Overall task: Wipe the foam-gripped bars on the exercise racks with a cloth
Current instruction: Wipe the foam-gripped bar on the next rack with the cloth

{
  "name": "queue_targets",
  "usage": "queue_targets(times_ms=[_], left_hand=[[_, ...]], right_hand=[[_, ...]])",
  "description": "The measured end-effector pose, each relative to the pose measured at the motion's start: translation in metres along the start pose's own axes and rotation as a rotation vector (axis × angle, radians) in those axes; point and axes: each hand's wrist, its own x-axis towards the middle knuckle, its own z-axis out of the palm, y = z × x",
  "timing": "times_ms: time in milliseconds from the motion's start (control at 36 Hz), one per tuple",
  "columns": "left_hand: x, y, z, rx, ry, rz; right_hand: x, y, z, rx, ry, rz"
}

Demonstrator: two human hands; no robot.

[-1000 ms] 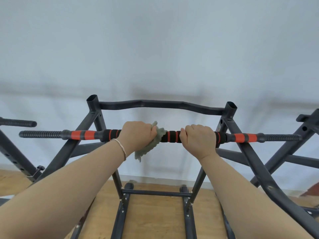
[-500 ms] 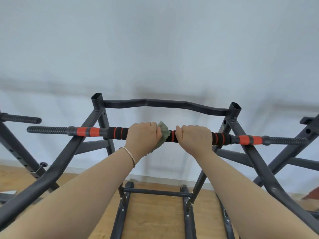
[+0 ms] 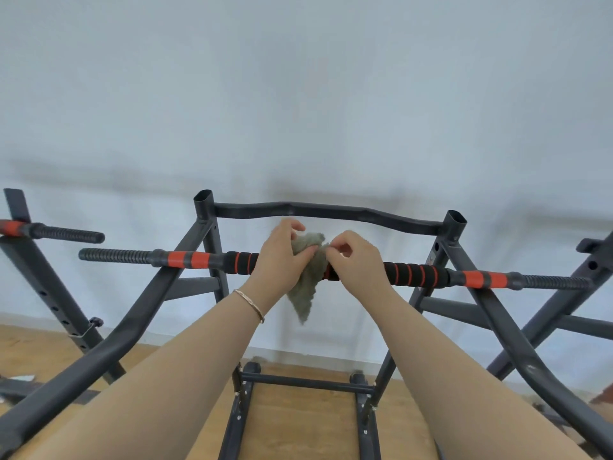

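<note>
A long bar [image 3: 414, 274] with black foam grips and orange bands lies across the dark grey rack [image 3: 205, 227] in front of me. A grey-green cloth [image 3: 306, 280] hangs over the bar's middle, its tail dangling below. My left hand [image 3: 282, 260] pinches the cloth's upper part just above the bar. My right hand [image 3: 355, 260] pinches the cloth's right edge with thumb and fingertips. Both hands sit over the bar, not wrapped round it.
A curved top crossbar [image 3: 328, 212] spans the rack behind the hands. A second rack with another foam bar [image 3: 49, 231] stands at the left, and a third frame [image 3: 590, 267] at the right. The white wall is close behind; wooden floor [image 3: 298, 426] lies below.
Both hands have let go of the bar and lifted to the cloth. The cloth, earlier bunched under my left hand, now hangs loose between both hands.
</note>
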Motion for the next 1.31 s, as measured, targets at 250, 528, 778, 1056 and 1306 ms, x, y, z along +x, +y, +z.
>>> queue_targets(times_ms=[250,528,778,1056,1306], left_hand=[[-0.013,0.001,-0.041,-0.435,0.074,-0.139],[-0.025,-0.022,-0.053,-0.070,0.461,0.056],[-0.002,-0.053,-0.031,0.679,0.536,0.290],[0.031,-0.030,-0.010,0.978,-0.370,0.443],[0.040,-0.027,-0.010,1.064,-0.390,0.440]], right_hand=[[0.014,-0.015,-0.006,0.669,0.122,0.473],[0.030,-0.017,0.006,0.101,0.079,0.194],[0.043,0.000,-0.005,-0.322,-0.131,0.022],[0.043,0.009,-0.015,-0.877,-0.453,0.185],[0.033,0.021,-0.013,-0.938,-0.306,-0.050]])
